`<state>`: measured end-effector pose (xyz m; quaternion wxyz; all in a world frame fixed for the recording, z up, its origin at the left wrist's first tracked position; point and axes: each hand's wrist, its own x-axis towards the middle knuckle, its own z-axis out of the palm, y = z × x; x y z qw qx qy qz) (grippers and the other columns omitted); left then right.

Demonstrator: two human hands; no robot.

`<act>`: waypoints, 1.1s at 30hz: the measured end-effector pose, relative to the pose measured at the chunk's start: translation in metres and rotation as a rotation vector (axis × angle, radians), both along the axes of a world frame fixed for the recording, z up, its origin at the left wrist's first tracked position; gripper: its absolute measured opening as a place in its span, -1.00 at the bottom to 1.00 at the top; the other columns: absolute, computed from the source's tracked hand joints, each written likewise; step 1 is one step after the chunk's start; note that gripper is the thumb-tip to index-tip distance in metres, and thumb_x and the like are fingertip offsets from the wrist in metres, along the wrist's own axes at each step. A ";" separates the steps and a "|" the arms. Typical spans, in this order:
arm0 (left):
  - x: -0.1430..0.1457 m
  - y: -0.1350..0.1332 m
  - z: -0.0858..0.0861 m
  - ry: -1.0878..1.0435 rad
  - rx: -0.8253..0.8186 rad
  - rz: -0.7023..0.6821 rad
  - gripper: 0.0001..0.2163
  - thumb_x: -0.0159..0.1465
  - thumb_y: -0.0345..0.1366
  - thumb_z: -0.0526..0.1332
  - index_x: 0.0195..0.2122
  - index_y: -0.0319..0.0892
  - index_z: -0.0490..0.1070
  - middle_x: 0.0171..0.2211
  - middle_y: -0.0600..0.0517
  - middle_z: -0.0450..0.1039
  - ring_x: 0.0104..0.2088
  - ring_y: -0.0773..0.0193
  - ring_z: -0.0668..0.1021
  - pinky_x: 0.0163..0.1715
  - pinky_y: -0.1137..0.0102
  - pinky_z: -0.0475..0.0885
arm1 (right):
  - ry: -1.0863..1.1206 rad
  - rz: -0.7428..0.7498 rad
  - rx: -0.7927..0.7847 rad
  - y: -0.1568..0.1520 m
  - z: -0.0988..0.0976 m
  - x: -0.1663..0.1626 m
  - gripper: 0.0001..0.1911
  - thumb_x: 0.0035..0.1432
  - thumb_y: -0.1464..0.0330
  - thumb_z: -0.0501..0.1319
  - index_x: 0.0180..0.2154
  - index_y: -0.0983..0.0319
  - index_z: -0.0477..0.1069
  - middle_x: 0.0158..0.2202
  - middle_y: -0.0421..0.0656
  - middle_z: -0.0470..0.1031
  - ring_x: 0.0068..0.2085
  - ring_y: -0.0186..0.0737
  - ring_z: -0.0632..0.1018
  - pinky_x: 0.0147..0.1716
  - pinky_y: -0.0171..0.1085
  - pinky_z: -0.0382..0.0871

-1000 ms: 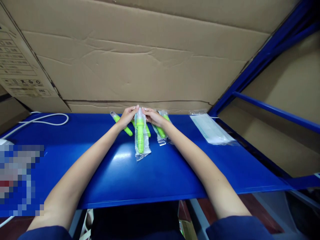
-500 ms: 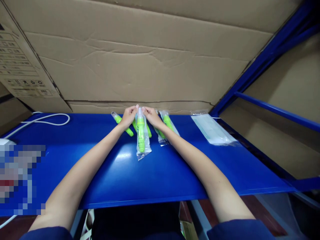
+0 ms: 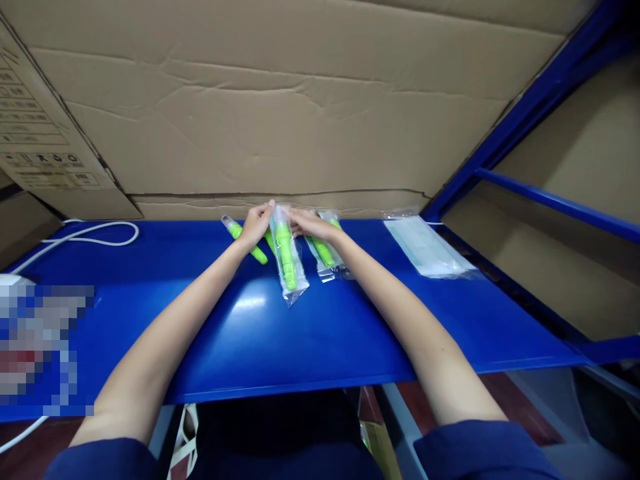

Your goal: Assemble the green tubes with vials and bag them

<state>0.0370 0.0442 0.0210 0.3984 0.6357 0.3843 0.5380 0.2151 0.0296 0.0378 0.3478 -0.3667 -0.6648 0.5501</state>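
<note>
Upright at the middle of the table stands a clear plastic bag [image 3: 299, 273] holding a lime-green, pen-shaped thing [image 3: 285, 250] with a clear cap. My left hand [image 3: 256, 225] pinches the bag's top left edge between thumb and fingers. Beside the bag's top right, my right hand [image 3: 313, 225] has its fingers stretched out, touching or almost touching the plastic. Under and past my right hand lie more bagged green pieces [image 3: 323, 252], partly covered. An unbagged green piece [image 3: 257, 253] with a clear cap lies by my left wrist; another is mostly hidden behind the held bag.
A wrapped pale face mask pack [image 3: 430, 247] lies on the right of the blue table [image 3: 280, 347]. White cable [image 3: 113, 237] loops at the left, near a blurred-out patch. Cardboard [image 3: 280, 147] walls the back, and a blue metal frame [image 3: 555, 200] bounds the right.
My right hand's fingers have straightened from a pinch at the bag's top. The bag's lower end has swung slightly right. My left hand keeps its pinch.
</note>
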 end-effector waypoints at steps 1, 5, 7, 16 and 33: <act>0.000 0.002 0.000 0.005 -0.040 -0.012 -0.43 0.31 0.25 0.23 -0.59 -0.15 0.30 -0.65 0.09 0.26 -0.57 0.34 0.34 -0.49 0.40 0.29 | 0.005 0.007 0.003 0.000 0.003 0.003 -0.44 0.01 -0.11 0.46 -0.22 0.19 0.46 -0.49 -0.24 0.44 -0.45 -0.31 0.45 -0.49 -0.32 0.39; -0.001 0.006 0.001 0.076 -0.122 -0.060 -0.47 0.40 0.18 0.13 -0.49 -0.17 0.39 -0.53 -0.02 0.45 -0.50 0.26 0.48 -0.42 0.36 0.38 | -0.022 -0.083 0.047 0.005 0.014 0.020 -0.47 -0.05 0.00 0.54 -0.23 0.22 0.47 -0.49 -0.23 0.45 -0.50 -0.35 0.39 -0.59 -0.33 0.30; -0.002 0.003 0.002 0.206 -0.013 -0.020 -0.63 0.42 -0.01 0.18 -0.41 -0.19 0.46 -0.44 -0.04 0.53 -0.42 0.24 0.52 -0.30 0.34 0.43 | -0.067 -0.209 0.105 0.010 0.016 0.030 -0.51 0.00 0.02 0.53 -0.28 0.23 0.46 -0.56 -0.25 0.39 -0.54 -0.37 0.32 -0.63 -0.33 0.21; -0.005 -0.022 0.002 0.873 0.217 0.126 -0.65 0.24 -0.11 0.37 0.03 -0.07 0.57 -0.40 -0.03 0.53 -0.23 -0.02 0.55 -0.08 0.22 0.40 | -0.243 -0.437 0.238 0.022 -0.003 0.034 -0.55 0.04 0.09 0.50 -0.39 0.15 0.29 -0.57 -0.33 0.27 -0.50 -0.34 0.32 -0.44 -0.29 0.24; 0.007 -0.036 0.004 1.141 0.242 0.136 -0.58 0.41 -0.09 0.17 0.17 -0.23 0.50 -0.15 -0.28 0.62 0.03 -0.24 0.60 0.15 0.08 0.31 | -0.753 -0.661 0.678 0.001 0.010 0.022 -0.78 0.36 0.34 0.10 -0.10 0.24 0.49 0.05 0.14 0.51 0.03 0.15 0.52 0.05 0.07 0.38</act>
